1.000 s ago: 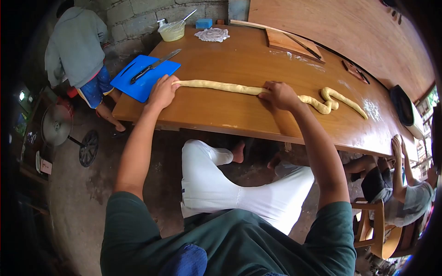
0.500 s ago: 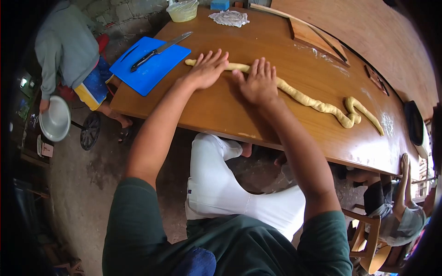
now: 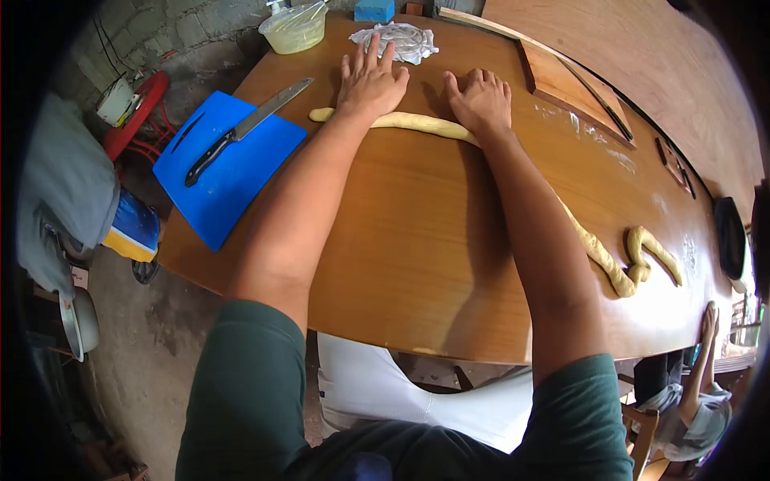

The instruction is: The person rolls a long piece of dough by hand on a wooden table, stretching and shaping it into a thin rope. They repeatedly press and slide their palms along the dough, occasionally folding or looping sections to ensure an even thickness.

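Observation:
A long rope of yellow dough (image 3: 421, 123) lies across the wooden table (image 3: 401, 240). Its left tip pokes out beyond my left wrist, and its far right part bends back on itself in a loop. My left hand (image 3: 373, 86) is spread flat, palm down, with its heel over the rope and its fingers reaching towards a crumpled white cloth (image 3: 413, 44). My right hand (image 3: 483, 100) also lies palm down with fingers apart, its heel and wrist over the rope. My right forearm hides the middle stretch of the dough. Neither hand grips anything.
Left of my arms, a black-handled knife (image 3: 245, 132) rests on a blue cutting board (image 3: 241, 188). A plastic-covered tub (image 3: 294, 34), a blue block (image 3: 374, 10) and a wooden board (image 3: 569, 92) sit farther back. One person (image 3: 72, 176) stands left; another person's hands (image 3: 710, 322) touch the right edge.
Both hands have slid forward over the dough, from fingers on it to heels on it. The view has shifted closer to the table. The person at left has moved with the metal basin.

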The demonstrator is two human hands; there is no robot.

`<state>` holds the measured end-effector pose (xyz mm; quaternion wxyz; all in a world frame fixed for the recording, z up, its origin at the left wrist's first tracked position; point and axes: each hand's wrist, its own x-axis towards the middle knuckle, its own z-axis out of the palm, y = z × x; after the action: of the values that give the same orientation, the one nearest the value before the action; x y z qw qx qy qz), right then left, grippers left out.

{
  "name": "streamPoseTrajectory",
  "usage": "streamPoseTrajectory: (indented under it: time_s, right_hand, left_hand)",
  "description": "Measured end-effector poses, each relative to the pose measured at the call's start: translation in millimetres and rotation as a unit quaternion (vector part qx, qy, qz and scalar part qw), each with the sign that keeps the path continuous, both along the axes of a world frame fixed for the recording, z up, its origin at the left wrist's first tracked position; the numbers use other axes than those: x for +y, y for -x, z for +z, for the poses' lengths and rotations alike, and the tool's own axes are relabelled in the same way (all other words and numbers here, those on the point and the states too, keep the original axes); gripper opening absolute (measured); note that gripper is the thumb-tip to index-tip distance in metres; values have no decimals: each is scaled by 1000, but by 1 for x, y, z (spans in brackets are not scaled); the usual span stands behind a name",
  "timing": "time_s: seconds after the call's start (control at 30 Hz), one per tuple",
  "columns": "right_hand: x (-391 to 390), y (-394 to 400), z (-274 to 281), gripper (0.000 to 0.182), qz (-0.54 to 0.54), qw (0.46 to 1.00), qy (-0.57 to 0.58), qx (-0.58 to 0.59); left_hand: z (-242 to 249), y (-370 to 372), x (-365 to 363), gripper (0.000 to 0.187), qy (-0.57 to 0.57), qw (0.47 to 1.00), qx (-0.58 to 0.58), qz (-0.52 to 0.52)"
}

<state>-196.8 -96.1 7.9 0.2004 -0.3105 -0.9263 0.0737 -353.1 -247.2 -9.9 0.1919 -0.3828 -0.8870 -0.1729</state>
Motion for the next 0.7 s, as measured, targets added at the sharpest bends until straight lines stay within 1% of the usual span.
streamPoseTrajectory:
  time_s: [0.03,0.07,0.1,0.13,0.17,0.2,0.23,0.27,0.3,0.33,0.37,0.4,0.43,0.5,0.57,0.6,0.63,0.67,0.7]
  right_hand:
    - [7,5,0,81,0,1000,-19,4]
    - [10,10,-4,74,5,998,-58,29]
    - [7,8,1,74,4,998,-57,32]
    - [2,4,6,73,23,998,-54,37]
    - [-3,-3,11,72,41,997,-52,41]
    - [-7,-9,12,72,39,997,-53,43]
    - [-13,-15,10,73,43,998,-43,11]
    - [-20,-23,9,74,48,998,-32,-21]
    - [-27,-30,4,74,47,998,-34,-20]
    - [-36,-39,1,76,35,998,-10,-43]
    - [-43,-46,0,80,24,997,15,-66]
    - [-55,-57,10,85,27,991,44,-120]
    - [-65,-69,13,85,28,992,41,-116]
    - [-83,-92,12,86,49,990,43,-124]
    - [-103,-118,9,87,56,990,45,-118]
    - [-116,-135,6,85,82,992,9,-99]
    - [-132,-155,5,84,105,991,-25,-83]
    - [-148,-179,3,84,98,991,-21,-84]
    - [-166,-204,16,78,142,985,-14,-95]
  left_hand:
    - [0,5,3,71,1,1000,3,0]
    - [0,9,4,68,-33,998,42,-34]
    - [1,10,5,65,-67,992,79,-69]
    - [1,7,2,63,-91,987,104,-79]
    - [1,1,-1,63,-91,987,106,-81]
    - [1,-6,-6,66,-49,995,60,-67]
    - [2,-13,-13,70,-6,999,13,-52]
    - [3,-21,-19,70,-9,998,14,-53]
    - [6,-32,-29,72,51,998,-24,-42]
    - [9,-42,-38,74,110,992,-61,-29]
    - [13,-51,-48,74,107,992,-58,-27]
    - [16,-59,-58,77,138,986,-82,-36]
    - [19,-68,-68,79,169,979,-106,-44]
    - [23,-88,-91,80,176,978,-97,-53]
    - [20,-106,-117,82,152,979,-106,-82]
    - [16,-116,-131,81,129,983,-90,-98]
    - [18,-129,-147,81,134,982,-88,-104]
    - [18,-143,-165,78,137,978,-87,-128]
    - [20,-157,-182,76,134,976,-87,-149]
